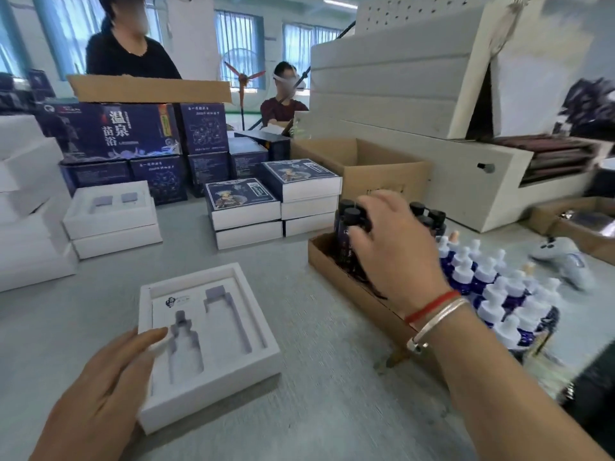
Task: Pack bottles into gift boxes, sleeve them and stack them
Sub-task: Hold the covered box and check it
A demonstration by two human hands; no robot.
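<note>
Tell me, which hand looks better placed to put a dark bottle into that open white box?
The right hand, probably. It is already gripping a black-capped bottle in the cardboard tray. The left hand rests on the open gift box, its thumb on the insert, steadying it with both slots empty.

I have the open gift box [213, 341] on the table [299, 410] in front of me, my left hand [109, 377] on its left edge. To its right lies a shallow cardboard tray [336, 271] with capped bottles [349, 227] in it, my right hand [389, 241] on them. Right of the tray stand dropper bottles [489, 287]. Behind the gift box sit two stacks of sleeved boxes [273, 201], an open carton [362, 168] behind them on the right.
</note>
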